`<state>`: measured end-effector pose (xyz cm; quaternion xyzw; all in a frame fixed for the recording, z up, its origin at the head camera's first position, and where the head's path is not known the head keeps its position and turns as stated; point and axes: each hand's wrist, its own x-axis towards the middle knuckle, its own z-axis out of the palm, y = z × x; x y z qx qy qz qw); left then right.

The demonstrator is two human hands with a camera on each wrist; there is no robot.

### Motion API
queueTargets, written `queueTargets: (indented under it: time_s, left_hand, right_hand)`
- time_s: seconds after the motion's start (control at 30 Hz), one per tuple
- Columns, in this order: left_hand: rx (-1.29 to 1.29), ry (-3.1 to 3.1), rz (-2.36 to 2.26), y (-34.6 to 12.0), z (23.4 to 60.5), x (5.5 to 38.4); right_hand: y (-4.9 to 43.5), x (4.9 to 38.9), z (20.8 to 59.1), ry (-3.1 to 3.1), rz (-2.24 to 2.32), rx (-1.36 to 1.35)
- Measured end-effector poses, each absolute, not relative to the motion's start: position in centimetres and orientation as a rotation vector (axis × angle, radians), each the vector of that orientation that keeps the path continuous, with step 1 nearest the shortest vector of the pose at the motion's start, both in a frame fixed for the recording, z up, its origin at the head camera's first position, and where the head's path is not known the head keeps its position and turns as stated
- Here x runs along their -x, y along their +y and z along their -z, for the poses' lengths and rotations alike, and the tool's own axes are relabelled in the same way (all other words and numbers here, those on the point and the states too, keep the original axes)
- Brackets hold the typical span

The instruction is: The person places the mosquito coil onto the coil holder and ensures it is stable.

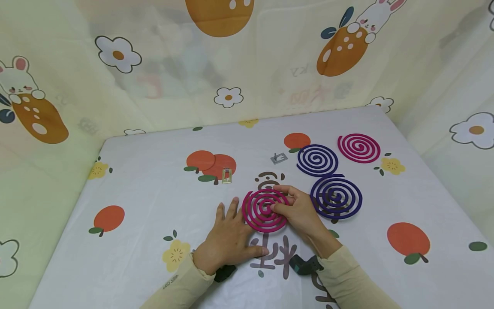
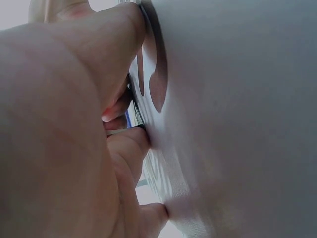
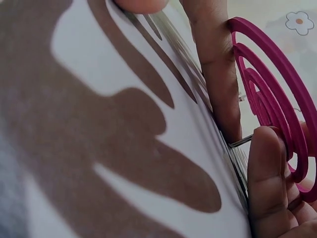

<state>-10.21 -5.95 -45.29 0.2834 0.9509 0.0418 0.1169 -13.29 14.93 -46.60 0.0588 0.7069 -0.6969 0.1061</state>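
Observation:
A pink spiral mosquito coil [image 1: 265,229] is held above the table by my right hand [image 1: 305,216], its thumb near the coil's centre and fingers at the right edge. My left hand [image 1: 227,242] rests on the cloth with fingers spread, its fingertips partly hidden beneath the coil. A thin metal prong [image 3: 241,142] shows under the coil between the fingers of both hands, beside a left fingertip. In the left wrist view, the left fingertips [image 2: 140,136] touch the surface. What the prong belongs to is mostly hidden.
Two navy coils [image 1: 317,176] [image 1: 359,201] and another pink coil [image 1: 359,161] lie to the right. A silver metal coil stand [image 1: 279,158] and a gold-coloured stand [image 1: 227,176] lie farther back. A printed curtain [image 1: 170,98] borders the table [image 1: 146,262].

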Motion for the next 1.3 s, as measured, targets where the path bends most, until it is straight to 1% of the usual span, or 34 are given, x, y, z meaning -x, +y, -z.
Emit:
queueTargets:
  time_s: [0.57,0.77,0.97,1.13,1.3]
  left_hand:
    - [-0.821,2.766,-0.143,-5.9,45.2,10.2]
    - [-0.749,2.772,-0.167,-6.3,45.4,10.4]
    - [-0.676,2.848,-0.172,-7.7,45.0,11.4]
    - [-0.692,2.901,-0.295,-8.5,44.7,12.4]
    - [-0.813,2.873,-0.547,-8.3,45.0,12.6]
  right_hand:
    - [14.9,13.2,46.2,2.130,2.005,-0.196]
    - [15.0,13.1,46.5,2.136,2.007,-0.174]
    - [15.0,13.1,46.5,2.102,2.029,-0.171]
    - [15.0,13.1,46.6,2.101,2.032,-0.172]
    - [15.1,12.8,46.3,2.137,1.987,-0.157]
